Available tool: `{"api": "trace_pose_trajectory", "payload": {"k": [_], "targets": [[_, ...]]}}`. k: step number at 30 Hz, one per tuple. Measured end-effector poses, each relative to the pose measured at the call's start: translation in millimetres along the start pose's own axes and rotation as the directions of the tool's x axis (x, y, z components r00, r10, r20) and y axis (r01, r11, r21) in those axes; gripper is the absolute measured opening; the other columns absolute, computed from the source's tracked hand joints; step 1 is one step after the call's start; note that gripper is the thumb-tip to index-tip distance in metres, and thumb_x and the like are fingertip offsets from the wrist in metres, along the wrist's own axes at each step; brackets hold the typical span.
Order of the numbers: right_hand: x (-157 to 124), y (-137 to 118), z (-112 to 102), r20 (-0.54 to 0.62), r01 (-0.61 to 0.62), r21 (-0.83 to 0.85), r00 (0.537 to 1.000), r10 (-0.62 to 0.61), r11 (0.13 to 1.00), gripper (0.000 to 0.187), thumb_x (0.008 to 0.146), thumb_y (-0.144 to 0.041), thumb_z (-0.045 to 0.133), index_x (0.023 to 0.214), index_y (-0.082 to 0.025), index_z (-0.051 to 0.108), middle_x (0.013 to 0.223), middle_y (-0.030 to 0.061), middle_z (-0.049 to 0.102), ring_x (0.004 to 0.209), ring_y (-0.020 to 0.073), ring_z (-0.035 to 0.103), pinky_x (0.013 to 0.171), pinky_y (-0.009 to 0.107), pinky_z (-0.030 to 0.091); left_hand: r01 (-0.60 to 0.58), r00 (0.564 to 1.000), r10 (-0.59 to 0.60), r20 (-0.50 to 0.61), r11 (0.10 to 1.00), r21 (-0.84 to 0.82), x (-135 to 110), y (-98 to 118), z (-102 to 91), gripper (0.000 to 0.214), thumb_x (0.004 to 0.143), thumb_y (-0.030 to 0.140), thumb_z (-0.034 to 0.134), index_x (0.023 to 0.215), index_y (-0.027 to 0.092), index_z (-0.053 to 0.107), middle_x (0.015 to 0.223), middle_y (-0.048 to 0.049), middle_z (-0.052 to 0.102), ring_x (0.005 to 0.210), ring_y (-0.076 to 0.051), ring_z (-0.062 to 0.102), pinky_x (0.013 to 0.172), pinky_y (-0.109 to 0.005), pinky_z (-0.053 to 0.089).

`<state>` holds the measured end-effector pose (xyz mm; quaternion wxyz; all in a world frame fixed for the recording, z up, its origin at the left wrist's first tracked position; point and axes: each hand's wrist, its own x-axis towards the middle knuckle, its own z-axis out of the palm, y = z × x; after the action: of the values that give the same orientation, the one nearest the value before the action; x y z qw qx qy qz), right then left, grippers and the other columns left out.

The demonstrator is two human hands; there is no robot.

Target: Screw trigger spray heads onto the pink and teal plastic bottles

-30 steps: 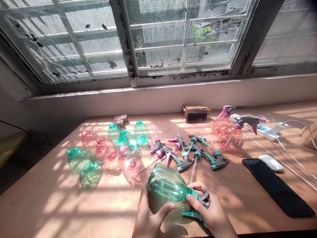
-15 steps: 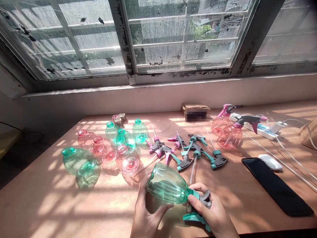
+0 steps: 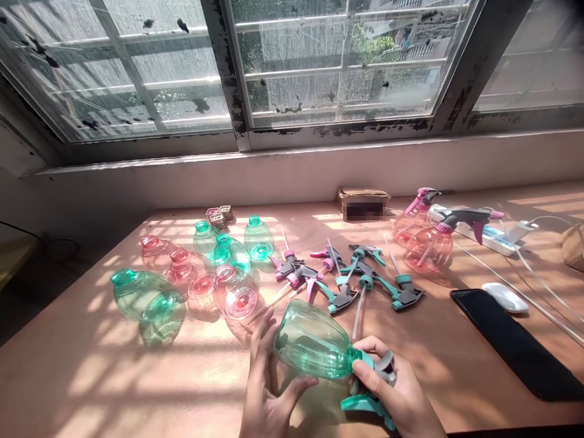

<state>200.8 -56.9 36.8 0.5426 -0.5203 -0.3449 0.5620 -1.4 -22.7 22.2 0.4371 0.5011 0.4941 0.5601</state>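
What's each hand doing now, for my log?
Left hand: holding the green plastic bottle by its body.
Right hand: holding the teal trigger sprayer head.

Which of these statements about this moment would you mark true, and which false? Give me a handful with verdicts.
1. The right hand holds the trigger head on the neck of a green spray bottle. True.
2. The left hand holds a phone. False: it cups the green spray bottle's body, and the black phone lies on the table.
3. Loose trigger heads with dip tubes lie on the table. True.
4. The two pink bottles at the far right have no trigger heads. False: each has one fitted.
5. The white mouse sits left of the bottles. False: it is at the right, beside the black phone.
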Motion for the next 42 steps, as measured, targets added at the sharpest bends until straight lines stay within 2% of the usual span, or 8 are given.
{"api": "trace_pose_trajectory", "payload": {"k": [3, 10, 15, 21, 27, 32, 37, 42], "targets": [[0, 0, 0, -0.009, -0.003, 0.037, 1.0, 0.004, 0.999, 0.051, 0.075, -0.064, 0.085, 0.09, -0.018, 0.07, 0.062, 0.0006, 0.07, 0.058, 0.0169, 0.061, 0.054, 0.028, 0.051, 0.008, 0.999, -0.01, 0.05, 0.999, 0.033, 0, 0, -0.2, 0.067, 0.078, 0.043, 0.088, 0.14, 0.035, 0.062, 0.159, -0.005, 0.051, 0.155, -0.035, 0.037, 0.13, -0.049, 0.027], [2, 9, 1, 0.054, 0.0, 0.019, 0.999, -0.001, 1.0, 0.049, 0.074, -0.06, 0.089, 0.089, -0.018, 0.068, 0.064, -0.002, 0.069, 0.056, 0.0121, 0.057, 0.055, 0.023, 0.045, 0.162, 0.985, -0.156, 0.078, 0.984, -0.072, -6, 2, -1.5, 0.091, 0.071, 0.06, 0.089, 0.148, 0.028, 0.053, 0.153, -0.0123, 0.059, 0.15, -0.039, 0.046, 0.124, -0.048, 0.039], [4, 9, -1, 0.07, 0.007, -0.002, 0.997, -0.007, 1.0, 0.048, 0.076, -0.06, 0.087, 0.087, -0.017, 0.068, 0.062, -0.0022, 0.066, 0.056, 0.0124, 0.053, 0.054, 0.024, 0.041, 0.129, 0.99, -0.127, 0.065, 0.991, -0.022, -3, 1, -2.3, 0.081, 0.077, 0.055, 0.086, 0.147, 0.03, 0.054, 0.157, -0.0112, 0.057, 0.15, -0.038, 0.047, 0.125, -0.05, 0.038], [2, 1, -1, 0.009, -0.007, 0.045, 1.0, 0.007, 0.999, 0.05, 0.076, -0.063, 0.085, 0.091, -0.018, 0.07, 0.063, -0.0006, 0.068, 0.059, 0.0152, 0.058, 0.056, 0.026, 0.05, 0.016, 0.996, -0.019, 0.082, 0.999, 0.036, 0, 9, 1.1, 0.065, 0.082, 0.046, 0.084, 0.143, 0.037, 0.061, 0.162, -0.0037, 0.053, 0.154, -0.034, 0.042, 0.129, -0.046, 0.033], [5, 9, -2, 0.036, 0.014, 0.057, 0.999, -0.016, 0.998, 0.046, 0.076, -0.059, 0.088, 0.092, -0.018, 0.07, 0.063, -0.0016, 0.067, 0.058, 0.0143, 0.056, 0.055, 0.025, 0.046, -0.005, 0.998, -0.004, 0.058, 0.986, 0.167, -5, 5, 6.3, 0.065, 0.092, 0.048, 0.071, 0.151, 0.032, 0.051, 0.157, -0.0078, 0.058, 0.154, -0.034, 0.043, 0.128, -0.05, 0.034], [6, 13, 2, 0.047, 0.045, 0.069, 0.998, -0.049, 0.997, 0.044, 0.072, -0.052, 0.093, 0.092, -0.019, 0.071, 0.067, -0.0029, 0.07, 0.059, 0.013, 0.059, 0.058, 0.023, 0.046, 0.021, 0.997, -0.033, 0.07, 0.986, 0.167, -5, 4, 3.8, 0.093, 0.076, 0.053, 0.086, 0.155, 0.032, 0.042, 0.155, -0.0085, 0.058, 0.149, -0.037, 0.048, 0.126, -0.053, 0.037], [3, 10, 4, -0.009, 0.08, 0.009, 0.997, -0.08, 0.997, 0.044, 0.069, -0.05, 0.094, 0.092, -0.019, 0.073, 0.075, 0.0, 0.074, 0.066, 0.0169, 0.065, 0.061, 0.025, 0.051, 0.086, 0.996, -0.087, 0.034, 0.995, 0.044, -1, 6, 1.4, 0.093, 0.068, 0.052, 0.093, 0.147, 0.027, 0.05, 0.16, -0.012, 0.05, 0.15, -0.038, 0.045, 0.125, -0.049, 0.036], [3, 7, 2, -0.009, 0.03, 0.014, 1.0, -0.03, 0.999, 0.045, 0.069, -0.051, 0.094, 0.092, -0.019, 0.072, 0.064, -0.0011, 0.071, 0.057, 0.0168, 0.064, 0.057, 0.028, 0.053, 0.051, 0.998, -0.054, 0.021, 0.993, 0.103, -1, 9, 2.8, 0.084, 0.069, 0.051, 0.093, 0.143, 0.03, 0.058, 0.153, -0.0086, 0.058, 0.15, -0.038, 0.046, 0.127, -0.051, 0.033]]}}
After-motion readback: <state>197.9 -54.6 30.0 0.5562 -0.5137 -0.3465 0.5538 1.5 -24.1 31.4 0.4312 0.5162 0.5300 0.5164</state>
